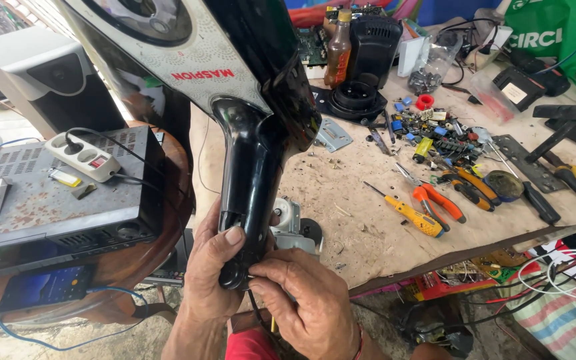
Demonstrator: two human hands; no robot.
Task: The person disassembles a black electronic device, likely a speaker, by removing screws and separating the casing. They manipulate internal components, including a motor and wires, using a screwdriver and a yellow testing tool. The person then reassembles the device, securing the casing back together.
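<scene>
A person's left hand (213,277) wraps the lower end of a black plastic fan neck (251,193), thumb pressed on its front, while the right hand (305,303) pinches at the neck's bottom tip, fingers closed on something too small to make out. The neck rises to a black-and-grey fan body (188,47), cut off by the top of the frame, and hangs off the near left edge of the workbench (355,213). A grey metal part (289,223) sits half hidden behind the hands. On the bench's worn brown top lie a yellow screwdriver (408,213), orange-handled pliers (435,200) and a scatter of small electronic parts (435,130) toward the far side, with a brown sauce bottle (339,50) at the far edge. To the left, a white power strip (83,157) rests on a rusty black metal box (61,200) on a round wooden table (168,233).
</scene>
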